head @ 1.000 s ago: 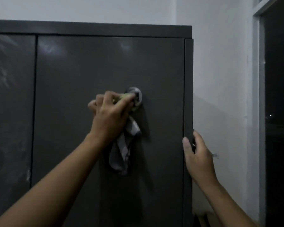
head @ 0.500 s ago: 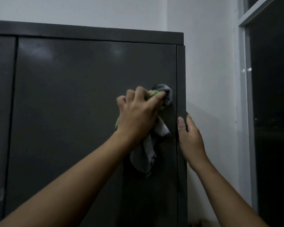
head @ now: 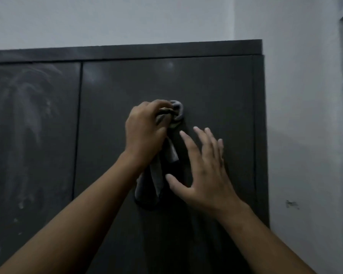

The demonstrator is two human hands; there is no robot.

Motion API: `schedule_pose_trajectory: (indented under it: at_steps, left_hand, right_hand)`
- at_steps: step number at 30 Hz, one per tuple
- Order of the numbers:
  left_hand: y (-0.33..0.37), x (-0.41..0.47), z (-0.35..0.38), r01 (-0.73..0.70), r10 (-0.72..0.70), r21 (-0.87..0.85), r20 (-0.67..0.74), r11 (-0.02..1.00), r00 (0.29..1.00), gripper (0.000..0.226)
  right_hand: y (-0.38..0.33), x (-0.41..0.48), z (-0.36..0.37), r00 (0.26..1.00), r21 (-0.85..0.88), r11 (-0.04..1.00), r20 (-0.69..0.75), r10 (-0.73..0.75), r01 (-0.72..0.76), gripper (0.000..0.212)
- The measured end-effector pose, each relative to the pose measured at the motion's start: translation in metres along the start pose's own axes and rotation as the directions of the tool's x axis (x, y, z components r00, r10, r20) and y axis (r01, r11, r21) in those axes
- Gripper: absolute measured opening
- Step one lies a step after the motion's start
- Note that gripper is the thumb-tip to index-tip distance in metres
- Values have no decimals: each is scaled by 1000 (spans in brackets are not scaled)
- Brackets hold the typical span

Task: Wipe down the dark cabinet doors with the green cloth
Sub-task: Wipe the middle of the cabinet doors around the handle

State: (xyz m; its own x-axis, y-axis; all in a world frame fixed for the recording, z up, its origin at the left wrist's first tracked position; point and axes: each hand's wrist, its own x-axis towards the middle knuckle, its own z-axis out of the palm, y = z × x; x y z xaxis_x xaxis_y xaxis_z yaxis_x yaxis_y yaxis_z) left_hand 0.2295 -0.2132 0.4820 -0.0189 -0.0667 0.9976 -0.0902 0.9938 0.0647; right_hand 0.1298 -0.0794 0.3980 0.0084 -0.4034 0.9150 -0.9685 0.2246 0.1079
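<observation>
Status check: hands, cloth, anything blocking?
Left hand grips cloth, bunched against right door. Right hand open, fingers spread over same door. Left door streaky. Nothing blocking.

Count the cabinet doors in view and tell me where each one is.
2. The right door fills the middle, with the cloth against it; the left door, streaked, is cut by the frame's left edge. More may lie beyond.

Left door [head: 32, 135] and right door [head: 216, 91] were both dark grey and shut. The left one had pale smeary streaks all over it; the right looked way cleaner, just a couple of dull glints up top. The cloth [head: 156, 175] was bunched against the right door around mid-panel, gripped in the left hand [head: 145, 131], greyish tail dangling down.
</observation>
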Motion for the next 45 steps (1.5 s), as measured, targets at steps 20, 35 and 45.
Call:
schedule_pose_trajectory:
  at_steps: [20, 35, 45]
  left_hand:
    - [-208, 44, -196, -227, 114, 429, 273, 875, 955, 61]
    - [-375, 101, -232, 90, -100, 156, 56, 984, 993, 55]
    - [-431, 107, -263, 117, -143, 246, 93, 962, 985, 60]
  right_hand:
    - [-156, 198, 112, 959, -232, 972, -283, -29, -39, 79]
    - [-277, 306, 202, 923, -197, 936, -197, -331, 293, 48]
    - [-237, 357, 172, 838, -267, 951, -475, -269, 154, 34]
